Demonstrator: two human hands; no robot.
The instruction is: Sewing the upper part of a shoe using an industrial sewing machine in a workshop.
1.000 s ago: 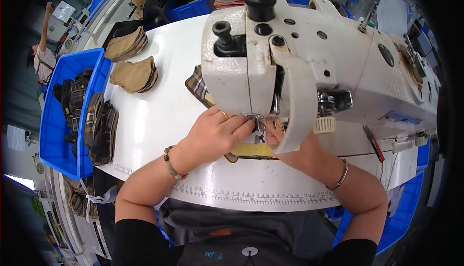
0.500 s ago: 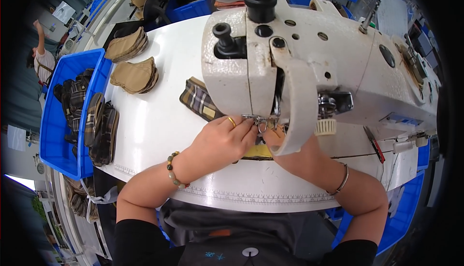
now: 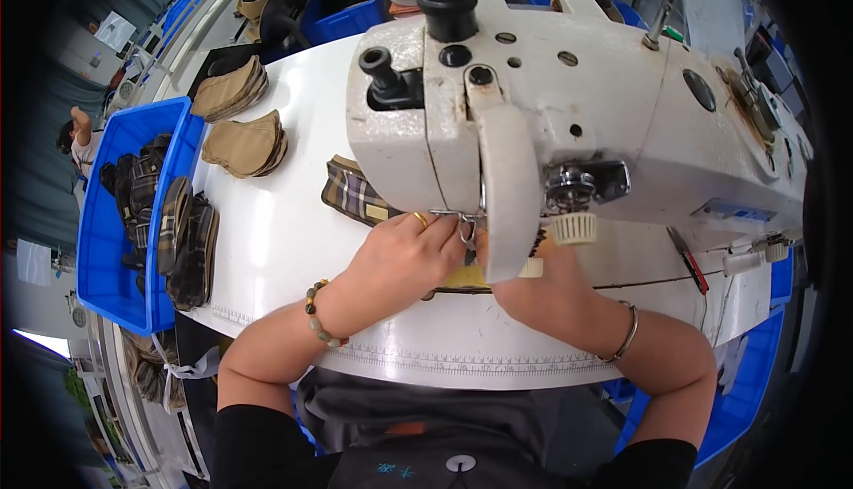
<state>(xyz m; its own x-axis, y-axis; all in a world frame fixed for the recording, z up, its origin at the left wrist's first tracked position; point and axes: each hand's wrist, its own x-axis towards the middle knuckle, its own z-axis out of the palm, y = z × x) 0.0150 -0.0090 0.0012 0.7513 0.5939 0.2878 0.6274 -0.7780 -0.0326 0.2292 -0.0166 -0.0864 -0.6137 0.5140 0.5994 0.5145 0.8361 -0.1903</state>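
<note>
At the sewing machine's [image 3: 524, 71] presser foot [image 3: 466, 225], my left hand [image 3: 404, 258] has its fingers bent and closed on a plaid fabric piece [image 3: 351, 191]. The far end of that brown, grey and white piece shows beyond my knuckles. My right hand [image 3: 551, 280] is curled just right of the needle area. A white curved part of the machine covers most of its fingers, so what they hold is hidden. Between the hands lies a yellow strip [image 3: 466, 278]. A thin dark cord-like strip [image 3: 649, 282] runs from there to the right across the white table [image 3: 293, 267].
Two stacks of tan fabric pieces [image 3: 244, 143] lie at the far left of the table. Beside them, a blue bin [image 3: 93, 249] holds dark plaid pieces, with more plaid pieces [image 3: 191, 254] against its side. Red-handled snips [image 3: 689, 262] lie at the right. A ruler strip [image 3: 444, 365] follows the near edge.
The machine looks shifted slightly left in the view. The plaid piece appears a little further left, and more of my right fingers have gone behind the white curved part. My left hand stays by the foot.
</note>
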